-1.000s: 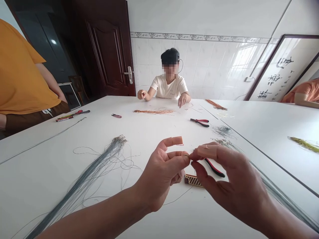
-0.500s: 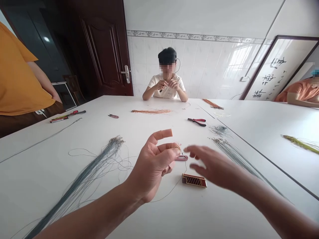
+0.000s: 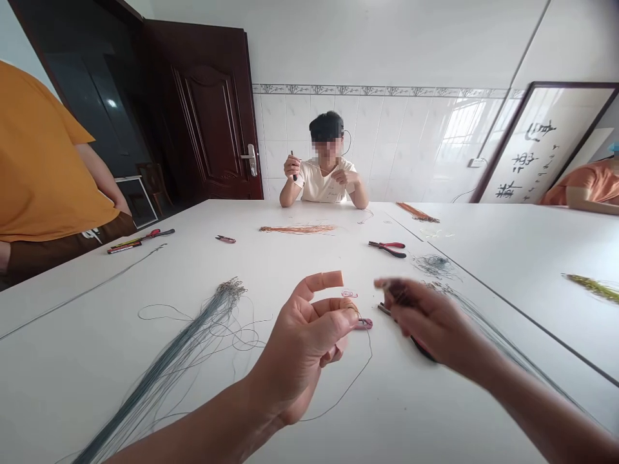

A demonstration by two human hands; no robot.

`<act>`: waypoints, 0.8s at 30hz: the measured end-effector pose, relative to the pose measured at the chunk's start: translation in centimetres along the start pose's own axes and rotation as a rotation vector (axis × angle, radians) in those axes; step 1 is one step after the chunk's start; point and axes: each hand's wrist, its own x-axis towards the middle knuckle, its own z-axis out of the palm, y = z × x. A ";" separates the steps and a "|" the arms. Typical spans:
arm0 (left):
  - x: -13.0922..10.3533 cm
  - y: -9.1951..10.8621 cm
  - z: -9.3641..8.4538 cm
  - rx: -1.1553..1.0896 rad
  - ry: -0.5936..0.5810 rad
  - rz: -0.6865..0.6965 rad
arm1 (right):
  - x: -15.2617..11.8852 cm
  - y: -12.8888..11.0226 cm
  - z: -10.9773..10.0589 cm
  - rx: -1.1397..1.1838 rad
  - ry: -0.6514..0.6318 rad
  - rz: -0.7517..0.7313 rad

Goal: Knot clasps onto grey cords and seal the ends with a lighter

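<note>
My left hand (image 3: pixel 314 335) pinches a thin dark cord (image 3: pixel 371 351) between thumb and forefinger; a small loop shows at the fingertips, and the tail hangs down to the table. My right hand (image 3: pixel 430 316), smeared by motion, is closed around a dark red lighter (image 3: pixel 397 290) just to the right of it. Beneath the right hand lies a pair of dark-handled pliers (image 3: pixel 424 350), mostly covered by the hand. Pink thread snips (image 3: pixel 365 323) lie behind my left fingertips, partly hidden.
On the white table (image 3: pixel 232 425) lie bundles of grey cords (image 3: pixel 178 348) left and right, an orange bundle (image 3: pixel 300 229), red-and-black pliers (image 3: pixel 389 249) and more snips (image 3: pixel 225 239). A person (image 3: pixel 329 174) sits opposite; others are at left and right.
My right hand has picked the lighter up off the table and lifted it near my left fingertips. The left hand keeps its pinch on the cord. The person opposite has spread their hands apart.
</note>
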 end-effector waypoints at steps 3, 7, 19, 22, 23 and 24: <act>0.1 0.2 0.0 -0.008 0.001 0.036 | 0.6 -3.4 -0.5 0.366 0.089 -0.043; -0.1 0.4 -0.3 -0.010 -0.030 0.079 | -0.8 -5.1 1.6 0.628 -0.012 0.019; 0.1 0.2 -0.4 -0.001 -0.032 0.132 | -0.8 -3.6 3.7 0.745 -0.010 0.314; 0.0 0.3 -0.4 -0.003 -0.029 0.136 | -0.8 -3.2 3.6 0.754 -0.013 0.295; 0.0 0.3 -0.4 -0.004 -0.027 0.135 | -0.7 -3.3 3.6 0.755 -0.014 0.291; 0.0 0.3 -0.3 -0.005 -0.026 0.133 | -0.7 -3.3 3.6 0.752 -0.014 0.288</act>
